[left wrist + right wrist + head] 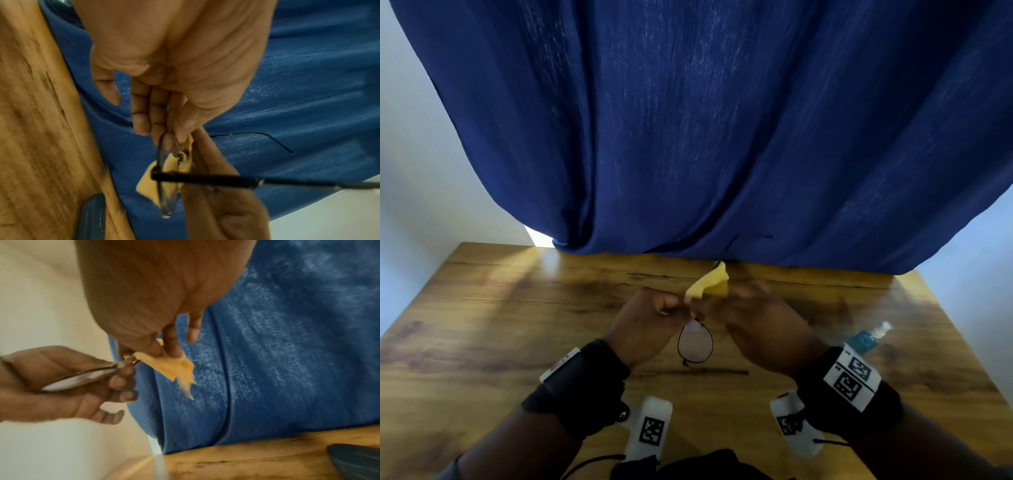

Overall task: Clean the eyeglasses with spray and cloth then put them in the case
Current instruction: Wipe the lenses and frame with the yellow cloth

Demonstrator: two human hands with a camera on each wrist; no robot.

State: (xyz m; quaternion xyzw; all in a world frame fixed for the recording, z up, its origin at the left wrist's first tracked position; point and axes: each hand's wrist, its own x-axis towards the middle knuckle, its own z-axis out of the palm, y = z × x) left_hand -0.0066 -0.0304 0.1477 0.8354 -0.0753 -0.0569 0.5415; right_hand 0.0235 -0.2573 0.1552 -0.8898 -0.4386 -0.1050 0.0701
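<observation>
- Above the wooden worktop (517,325), in the head view, both hands meet: the left hand (650,322) pinches the eyeglasses (695,344), one lens hanging below its curled fingers; the right hand (760,329), blurred, holds the yellow cloth (709,286) against the frame. A spray bottle (866,337) lies beside the right wrist, a blue curtain (688,120) behind.
- Left wrist view: fingers (141,113) and thumb clamp a lens rim, a temple arm (205,177) jutting sideways, cloth behind the lens. A dark case (92,217) rests on the worktop.
- Right wrist view: thumb and fingers (172,344) pinch the cloth onto the frame beside the lens.
</observation>
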